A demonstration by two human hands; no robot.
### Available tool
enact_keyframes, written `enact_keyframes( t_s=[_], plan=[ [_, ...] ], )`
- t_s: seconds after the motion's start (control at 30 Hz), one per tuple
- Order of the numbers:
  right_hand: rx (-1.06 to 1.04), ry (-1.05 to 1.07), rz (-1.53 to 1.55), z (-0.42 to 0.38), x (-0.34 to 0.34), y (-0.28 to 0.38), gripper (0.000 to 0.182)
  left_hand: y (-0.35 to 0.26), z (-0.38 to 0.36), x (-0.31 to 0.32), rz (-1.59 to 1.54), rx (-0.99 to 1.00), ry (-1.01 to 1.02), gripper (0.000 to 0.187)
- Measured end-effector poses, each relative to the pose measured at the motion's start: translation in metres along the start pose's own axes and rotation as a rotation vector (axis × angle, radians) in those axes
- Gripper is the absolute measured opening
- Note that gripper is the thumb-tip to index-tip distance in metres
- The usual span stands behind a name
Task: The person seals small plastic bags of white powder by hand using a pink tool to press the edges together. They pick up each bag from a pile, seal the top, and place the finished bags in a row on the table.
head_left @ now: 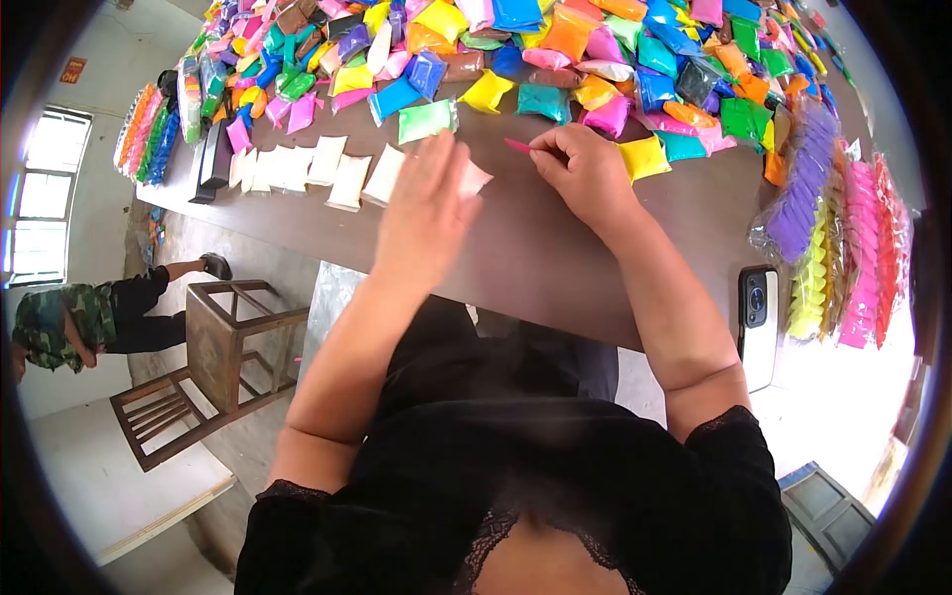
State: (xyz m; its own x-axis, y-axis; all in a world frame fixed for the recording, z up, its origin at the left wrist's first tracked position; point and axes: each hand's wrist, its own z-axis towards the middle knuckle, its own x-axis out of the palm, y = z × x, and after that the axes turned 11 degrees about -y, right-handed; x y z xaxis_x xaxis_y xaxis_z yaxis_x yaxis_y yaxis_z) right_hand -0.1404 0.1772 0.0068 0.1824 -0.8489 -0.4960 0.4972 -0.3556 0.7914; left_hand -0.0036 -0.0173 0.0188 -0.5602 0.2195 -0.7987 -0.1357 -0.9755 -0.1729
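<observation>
My left hand (426,203) is over the front part of the brown table, blurred by motion, beside a row of white packets (349,181). Its fingers point away from me, and whether they hold anything is unclear. A light green packet (424,120) lies just beyond its fingertips, and a pale pink packet (476,178) shows at its right side. My right hand (585,171) pinches a thin pink pointed piece (517,146) between thumb and forefinger. Just right of that hand lies a yellow packet (645,158).
Many colourful packets (570,35) cover the far side of the brown table (535,248). Bagged packets (858,248) and a phone (757,327) are at the right. Black boxes (212,159) stand at the left. A wooden chair (213,347) and another person (74,322) are beyond the left edge.
</observation>
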Motion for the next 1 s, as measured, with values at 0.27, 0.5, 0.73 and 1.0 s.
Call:
enact_keyframes(
  t_s=[0.27, 0.5, 0.73, 1.0],
  plan=[
    [-0.022, -0.015, -0.011, 0.002, 0.001, 0.0, 0.013, 0.003, -0.003, -0.003, -0.441, -0.447, 0.071, 0.054],
    [0.003, 0.015, -0.008, 0.001, 0.001, 0.0, 0.014, 0.015, 0.009, -0.011, -0.306, -0.05, 0.208, 0.045],
    [0.048, 0.031, -0.006, 0.001, -0.001, 0.002, 0.013, -0.02, 0.01, -0.025, -0.156, -0.379, 0.223, 0.034],
    [-0.068, -0.042, -0.022, -0.005, 0.002, 0.006, 0.012, -0.021, -0.012, 0.016, -0.155, 0.062, -0.058, 0.036]
  ],
)
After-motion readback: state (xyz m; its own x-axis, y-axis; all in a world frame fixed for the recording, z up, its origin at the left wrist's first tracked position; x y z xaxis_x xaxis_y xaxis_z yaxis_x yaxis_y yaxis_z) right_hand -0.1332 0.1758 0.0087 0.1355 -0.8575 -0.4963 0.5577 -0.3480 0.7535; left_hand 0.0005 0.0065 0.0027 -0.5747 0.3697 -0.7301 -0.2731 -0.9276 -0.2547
